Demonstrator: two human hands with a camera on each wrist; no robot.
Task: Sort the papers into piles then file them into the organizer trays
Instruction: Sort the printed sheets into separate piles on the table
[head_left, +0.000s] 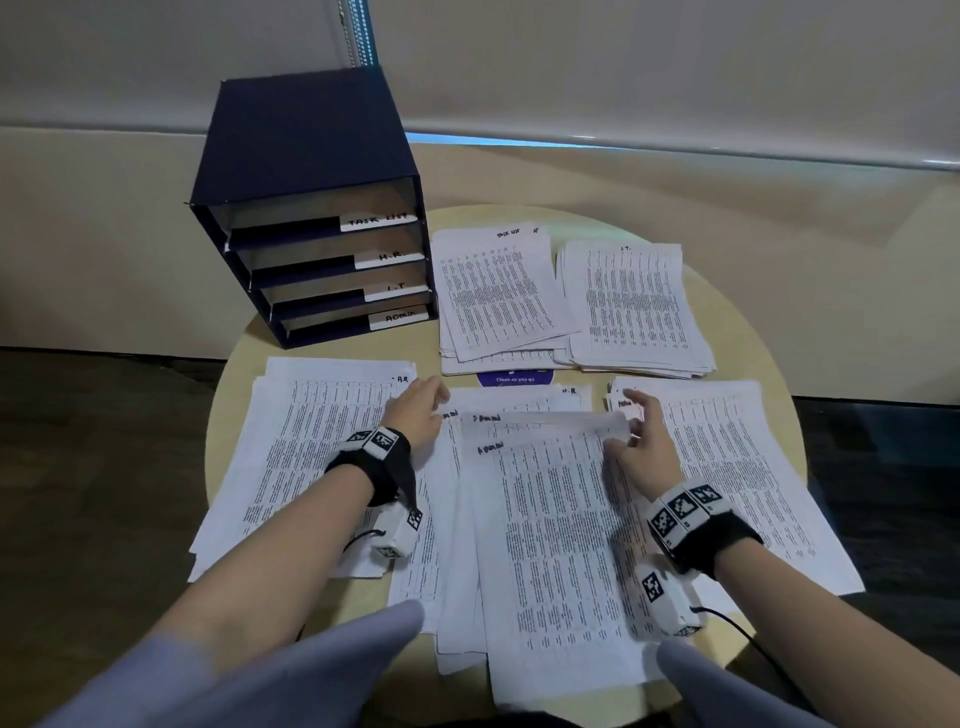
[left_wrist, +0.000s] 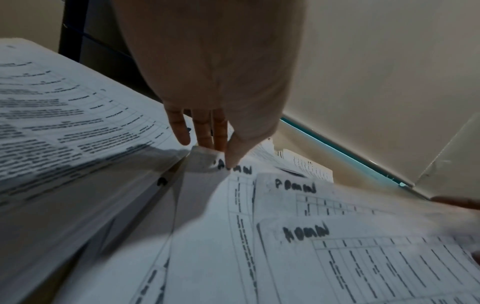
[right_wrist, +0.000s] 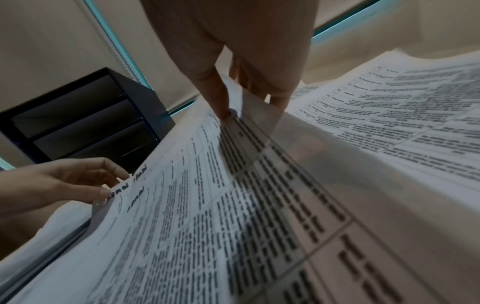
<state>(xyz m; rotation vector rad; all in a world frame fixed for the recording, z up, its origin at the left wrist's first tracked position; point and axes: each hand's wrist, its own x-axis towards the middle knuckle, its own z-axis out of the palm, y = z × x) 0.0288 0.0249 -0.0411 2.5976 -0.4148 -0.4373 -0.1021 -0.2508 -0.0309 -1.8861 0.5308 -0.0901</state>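
Observation:
A loose pile of printed sheets marked ADMIN lies at the table's near middle. My left hand pinches the pile's top left corner, thumb on the handwritten label. My right hand pinches the top right corner of the upper ADMIN sheets between thumb and fingers, and their far edge is lifted and blurred. The dark blue organizer stands at the back left; its trays are labelled TASK LIST, H.R., I.T. and ADMIN.
Other piles surround the hands: H.R. on the left, task list and I.T. at the back, one more on the right. The round table carries a purple sticker. A wall runs close behind.

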